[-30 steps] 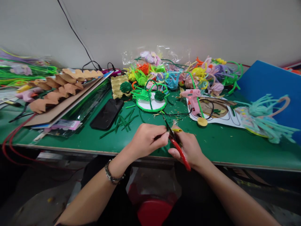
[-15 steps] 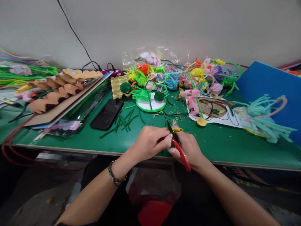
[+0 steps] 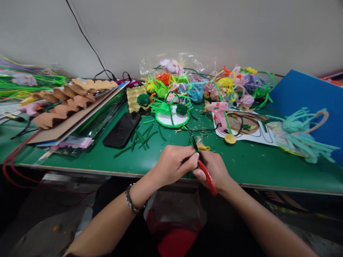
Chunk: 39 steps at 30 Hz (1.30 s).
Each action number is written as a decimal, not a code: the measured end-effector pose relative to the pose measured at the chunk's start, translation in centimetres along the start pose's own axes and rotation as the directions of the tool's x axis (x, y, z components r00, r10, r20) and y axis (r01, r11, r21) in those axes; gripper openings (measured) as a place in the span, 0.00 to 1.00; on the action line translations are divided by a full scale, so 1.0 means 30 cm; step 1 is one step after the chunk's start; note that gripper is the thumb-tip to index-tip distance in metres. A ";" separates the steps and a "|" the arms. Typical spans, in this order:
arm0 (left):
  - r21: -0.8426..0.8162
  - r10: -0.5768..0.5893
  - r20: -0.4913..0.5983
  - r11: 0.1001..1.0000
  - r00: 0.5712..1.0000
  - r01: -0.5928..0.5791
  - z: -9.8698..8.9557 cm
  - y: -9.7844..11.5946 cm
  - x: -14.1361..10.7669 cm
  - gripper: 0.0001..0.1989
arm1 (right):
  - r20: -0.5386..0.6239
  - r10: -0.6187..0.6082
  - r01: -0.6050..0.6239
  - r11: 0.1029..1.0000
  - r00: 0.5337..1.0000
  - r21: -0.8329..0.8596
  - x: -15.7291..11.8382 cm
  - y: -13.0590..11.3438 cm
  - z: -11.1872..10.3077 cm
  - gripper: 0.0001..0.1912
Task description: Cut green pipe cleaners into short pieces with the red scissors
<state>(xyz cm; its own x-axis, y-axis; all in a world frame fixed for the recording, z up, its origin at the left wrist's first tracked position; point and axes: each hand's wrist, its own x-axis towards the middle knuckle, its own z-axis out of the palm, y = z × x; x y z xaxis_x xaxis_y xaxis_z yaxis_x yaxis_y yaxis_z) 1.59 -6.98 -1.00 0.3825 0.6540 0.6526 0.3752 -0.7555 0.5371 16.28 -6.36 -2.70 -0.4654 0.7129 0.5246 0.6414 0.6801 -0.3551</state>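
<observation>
My right hand (image 3: 215, 169) is closed on red-handled scissors (image 3: 208, 178), whose dark blades point away toward the back of the table. Close against the blades, my left hand (image 3: 178, 162) is pinched; whatever lies between its fingertips is hidden. A small yellow piece (image 3: 203, 147) shows just beyond my right hand. Cut lengths of dark green pipe cleaner (image 3: 142, 138) lie scattered left of my hands. Farther back stands a white disc (image 3: 175, 121) edged in bright green pipe cleaner, with dark green balls and a handle-like arch.
A black phone (image 3: 122, 130) lies at left, beside cardboard sheets (image 3: 72, 123) topped with egg-carton strips (image 3: 57, 110). A pink glue gun (image 3: 219, 113) rests right of centre, near a teal pipe-cleaner piece (image 3: 302, 130) and blue board (image 3: 308, 92). Colourful pipe-cleaner bundles (image 3: 195, 91) line the back.
Both hands and the scissors stay almost in place. My left hand has shifted very slightly right and down, and the view has moved a little.
</observation>
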 end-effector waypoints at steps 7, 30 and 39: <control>0.008 0.013 0.016 1.000 1.000 -0.013 0.008 0.002 -0.001 0.15 | 0.078 0.047 -0.047 0.999 0.996 0.008 -0.001 0.005 0.002 0.33; -0.162 -0.182 0.050 0.969 0.982 0.187 -0.007 0.008 0.009 0.16 | 0.047 0.334 -0.312 0.807 0.941 0.501 0.021 -0.001 -0.027 0.24; -0.637 -0.227 0.457 0.591 0.860 0.495 0.016 0.014 0.007 0.17 | 0.134 0.431 -0.288 0.317 0.893 0.904 0.046 0.001 -0.027 0.17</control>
<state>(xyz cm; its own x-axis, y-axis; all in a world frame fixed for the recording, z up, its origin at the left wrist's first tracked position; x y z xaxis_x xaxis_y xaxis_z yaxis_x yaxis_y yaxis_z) 2.22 -7.14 -0.87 0.6296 0.7521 0.1946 -0.1263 -0.1481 0.9809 16.14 -5.50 -1.36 -0.2207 0.9521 0.2118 -0.2139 0.1647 -0.9629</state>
